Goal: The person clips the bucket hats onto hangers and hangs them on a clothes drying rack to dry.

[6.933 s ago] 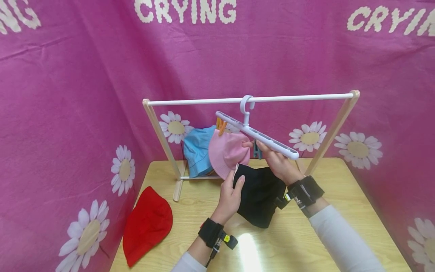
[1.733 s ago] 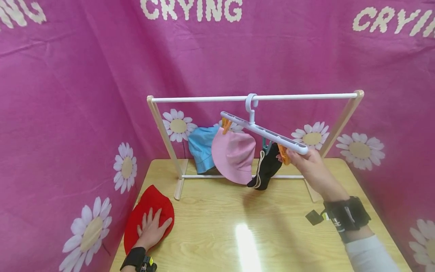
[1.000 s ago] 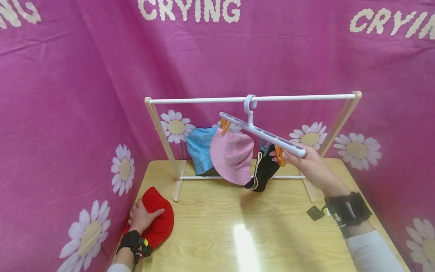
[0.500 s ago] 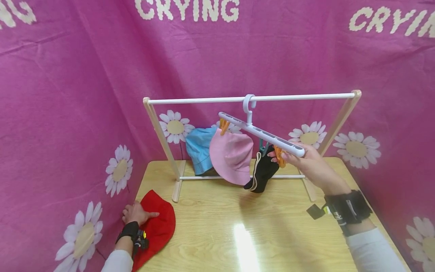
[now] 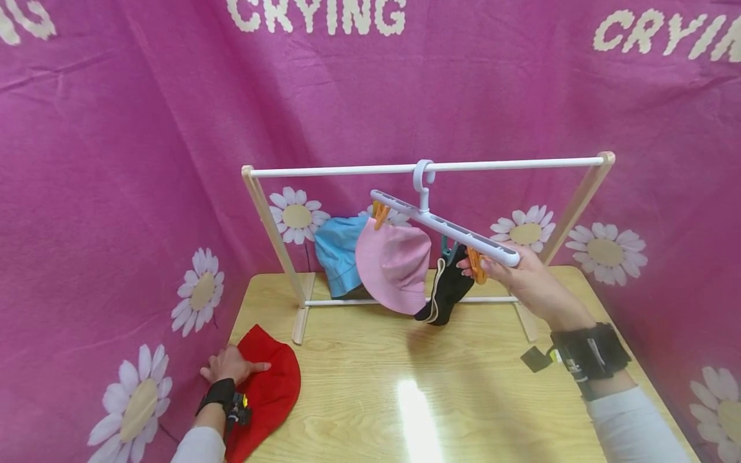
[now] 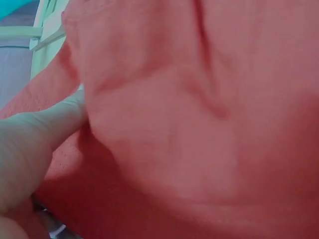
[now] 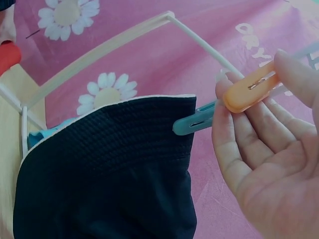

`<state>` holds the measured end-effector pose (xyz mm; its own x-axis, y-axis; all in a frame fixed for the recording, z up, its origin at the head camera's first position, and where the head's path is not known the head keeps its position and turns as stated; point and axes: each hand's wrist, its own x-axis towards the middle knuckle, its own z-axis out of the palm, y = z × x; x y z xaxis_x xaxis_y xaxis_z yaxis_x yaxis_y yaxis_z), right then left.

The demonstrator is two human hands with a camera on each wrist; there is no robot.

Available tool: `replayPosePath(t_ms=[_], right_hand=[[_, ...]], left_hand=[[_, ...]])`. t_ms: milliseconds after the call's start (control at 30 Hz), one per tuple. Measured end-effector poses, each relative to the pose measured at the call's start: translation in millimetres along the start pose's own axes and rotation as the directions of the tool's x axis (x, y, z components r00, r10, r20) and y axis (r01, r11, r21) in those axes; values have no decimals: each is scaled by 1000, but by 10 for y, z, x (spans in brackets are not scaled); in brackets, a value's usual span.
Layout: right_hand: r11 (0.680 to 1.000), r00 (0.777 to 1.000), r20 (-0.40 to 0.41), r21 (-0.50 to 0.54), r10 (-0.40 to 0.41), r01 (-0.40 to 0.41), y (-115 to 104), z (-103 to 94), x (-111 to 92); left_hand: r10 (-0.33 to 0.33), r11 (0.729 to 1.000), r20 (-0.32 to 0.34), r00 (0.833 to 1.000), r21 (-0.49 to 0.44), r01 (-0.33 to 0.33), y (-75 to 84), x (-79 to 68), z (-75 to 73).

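Note:
At the table's left edge my left hand (image 5: 228, 365) grips the brim of a red bucket hat (image 5: 274, 379). Its thumb lies over the cloth in the left wrist view, the fingers mostly hidden. My right hand (image 5: 523, 280) holds an orange clothespin (image 7: 251, 88) under the right end of a pale lilac hanger (image 5: 446, 226), thumb on one side and fingers on the other. Just left of it a green clothespin (image 7: 194, 122) bites the edge of a black bucket hat (image 7: 104, 174). A pink bucket hat (image 5: 396, 263) hangs from another orange clothespin (image 5: 381, 215) further left.
The hanger hooks over the white bar (image 5: 324, 171) of a small wooden rack (image 5: 579, 209). A blue bucket hat (image 5: 338, 254) hangs behind the pink one. Pink flowered cloth (image 5: 173, 161) walls in the wooden table (image 5: 359, 386) at the back and sides.
The black hat now hangs from the green clothespin. My left hand has left it and moved to the red hat's left brim, shifting that hat slightly. My right hand moved to the end orange clothespin.

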<state>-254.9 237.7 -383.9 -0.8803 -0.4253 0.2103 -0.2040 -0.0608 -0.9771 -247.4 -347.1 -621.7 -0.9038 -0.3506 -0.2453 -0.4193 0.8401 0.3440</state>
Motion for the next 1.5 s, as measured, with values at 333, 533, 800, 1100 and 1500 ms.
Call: replayPosePath(t_ms=[333, 533, 800, 1100, 1500], right_hand=[[989, 1000, 20, -147, 9, -6, 18, 4, 17], [977, 999, -33, -209, 43, -49, -2, 0, -28], [990, 1000, -7, -140, 16, -17, 17, 23, -12], [985, 998, -54, -169, 35, -44, 21, 78, 2], [988, 967, -237, -105, 89, -116, 31, 229, 63]], left_hand=[[158, 978, -67, 985, -127, -166, -162, -53, -34], [241, 953, -55, 969, -177, -247, -190, -12, -38], [337, 844, 24, 941, -451, -291, -170, -49, -76], [309, 800, 156, 938, -576, -168, -210, -146, -95], [263, 845, 182, 948, -518, -135, -78, -158, -241]])
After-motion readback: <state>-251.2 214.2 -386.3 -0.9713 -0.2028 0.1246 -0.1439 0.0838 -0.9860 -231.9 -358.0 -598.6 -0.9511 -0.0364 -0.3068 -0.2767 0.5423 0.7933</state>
